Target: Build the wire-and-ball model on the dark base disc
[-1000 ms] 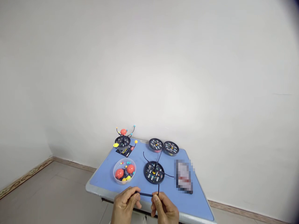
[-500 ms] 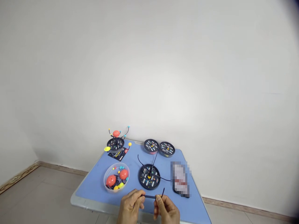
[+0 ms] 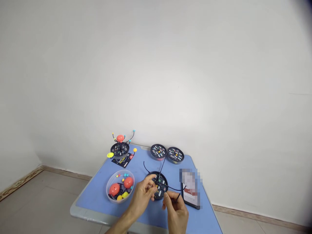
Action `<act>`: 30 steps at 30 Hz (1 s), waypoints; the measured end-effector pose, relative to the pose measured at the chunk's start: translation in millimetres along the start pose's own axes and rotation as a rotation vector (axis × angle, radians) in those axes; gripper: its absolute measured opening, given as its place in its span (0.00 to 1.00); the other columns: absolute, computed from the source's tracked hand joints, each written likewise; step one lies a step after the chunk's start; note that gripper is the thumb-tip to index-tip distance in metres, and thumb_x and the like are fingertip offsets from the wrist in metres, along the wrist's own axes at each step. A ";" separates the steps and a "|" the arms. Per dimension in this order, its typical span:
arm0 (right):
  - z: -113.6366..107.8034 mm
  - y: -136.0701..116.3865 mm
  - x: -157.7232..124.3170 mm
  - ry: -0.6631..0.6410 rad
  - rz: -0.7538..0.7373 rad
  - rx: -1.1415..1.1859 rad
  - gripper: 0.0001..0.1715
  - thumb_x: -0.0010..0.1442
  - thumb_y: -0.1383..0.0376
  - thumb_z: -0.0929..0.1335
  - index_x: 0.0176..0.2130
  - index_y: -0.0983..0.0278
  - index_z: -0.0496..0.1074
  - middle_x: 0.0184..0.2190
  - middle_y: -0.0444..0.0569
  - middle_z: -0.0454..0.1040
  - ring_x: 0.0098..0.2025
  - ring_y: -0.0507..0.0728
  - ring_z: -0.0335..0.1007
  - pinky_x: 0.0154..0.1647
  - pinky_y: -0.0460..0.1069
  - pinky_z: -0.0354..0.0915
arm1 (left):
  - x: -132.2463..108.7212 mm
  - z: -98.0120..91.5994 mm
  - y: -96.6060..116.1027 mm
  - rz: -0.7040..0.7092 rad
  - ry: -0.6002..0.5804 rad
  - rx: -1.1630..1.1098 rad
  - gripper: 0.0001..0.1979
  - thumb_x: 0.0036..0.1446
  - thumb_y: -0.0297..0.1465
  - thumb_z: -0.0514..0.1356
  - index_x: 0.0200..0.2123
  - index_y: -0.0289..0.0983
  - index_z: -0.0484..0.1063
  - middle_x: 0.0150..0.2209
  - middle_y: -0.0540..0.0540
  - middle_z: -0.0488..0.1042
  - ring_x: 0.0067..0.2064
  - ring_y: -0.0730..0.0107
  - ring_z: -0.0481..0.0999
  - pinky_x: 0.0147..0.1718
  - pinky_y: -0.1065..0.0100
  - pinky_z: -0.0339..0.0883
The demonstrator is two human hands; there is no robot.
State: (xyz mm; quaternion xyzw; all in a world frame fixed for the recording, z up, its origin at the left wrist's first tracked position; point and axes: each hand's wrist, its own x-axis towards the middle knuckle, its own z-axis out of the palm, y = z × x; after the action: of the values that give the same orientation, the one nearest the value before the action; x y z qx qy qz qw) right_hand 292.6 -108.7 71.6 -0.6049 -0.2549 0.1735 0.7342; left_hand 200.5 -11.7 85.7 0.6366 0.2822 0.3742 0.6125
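My right hand (image 3: 175, 208) is closed on a thin black bent rod (image 3: 178, 197), gripped between thumb and fingers in front of the round base. My left hand (image 3: 145, 192) reaches over the left side of that black round base (image 3: 163, 192), its index finger stretched toward the centre and apart from the thumb; I see nothing held in it. Several thin curved black rods (image 3: 172, 189) spread out from the middle of the base. The left fingers hide part of the printed face, and whether they touch the hub is unclear.
A clear round tub (image 3: 107, 191) holds red, yellow and blue balls and black parts. Behind it stands an assembled planet model (image 3: 120, 149) on a black card (image 3: 124, 161). Two black discs (image 3: 158, 151) sit at the back. A phone (image 3: 191, 191), partly blurred, lies right.
The left hand has let go of the black rod and moved up over the base. The right hand keeps the rod, now turned. The view has shifted slightly.
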 end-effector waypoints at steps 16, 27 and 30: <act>14.1 9.9 26.0 0.062 -0.393 -0.329 0.11 0.57 0.59 0.67 0.27 0.62 0.71 0.23 0.44 0.73 0.24 0.53 0.68 0.27 0.46 0.65 | 41.0 16.7 -4.4 0.105 0.005 0.158 0.18 0.56 0.40 0.53 0.40 0.35 0.77 0.31 0.51 0.65 0.20 0.78 0.65 0.20 0.72 0.64; 14.4 16.6 27.3 -0.019 -0.453 -0.412 0.11 0.59 0.62 0.65 0.31 0.63 0.75 0.23 0.46 0.74 0.22 0.53 0.67 0.25 0.46 0.64 | 51.6 10.8 -9.7 0.053 -0.091 0.229 0.15 0.52 0.33 0.52 0.34 0.34 0.76 0.30 0.51 0.64 0.23 0.75 0.68 0.22 0.71 0.67; 16.4 16.7 26.8 -0.012 -0.483 -0.507 0.12 0.59 0.63 0.63 0.31 0.63 0.74 0.22 0.46 0.74 0.22 0.53 0.67 0.24 0.46 0.62 | 54.6 9.0 -11.3 0.035 -0.116 0.254 0.14 0.52 0.32 0.52 0.33 0.34 0.76 0.32 0.50 0.64 0.25 0.74 0.69 0.24 0.72 0.69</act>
State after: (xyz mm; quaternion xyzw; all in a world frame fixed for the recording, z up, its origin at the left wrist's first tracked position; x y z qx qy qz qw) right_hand 305.7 -77.0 61.9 -0.6892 -0.4301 -0.0707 0.5788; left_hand 239.7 28.9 81.9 0.7345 0.2804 0.3083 0.5356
